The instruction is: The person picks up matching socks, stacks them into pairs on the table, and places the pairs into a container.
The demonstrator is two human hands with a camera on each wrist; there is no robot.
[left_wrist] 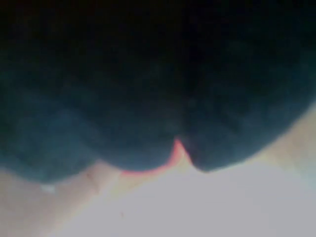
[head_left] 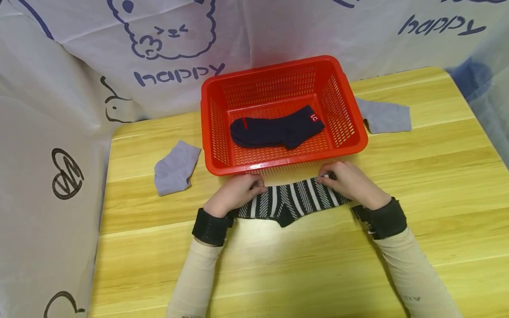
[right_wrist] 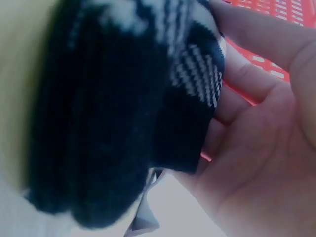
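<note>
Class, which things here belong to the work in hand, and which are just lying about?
Belong to the job:
striped socks, held by left hand and right hand
probably the red basket, holding navy socks

Lying about, seemingly:
left grey sock
right grey sock, both untouched

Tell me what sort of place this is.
Probably a home-like indoor workspace, though the pictures don't settle which room. The signs are a wood-grain table, a white cloth behind it printed with cartoons and "happy", and a red basket holding dark sockwear.
</note>
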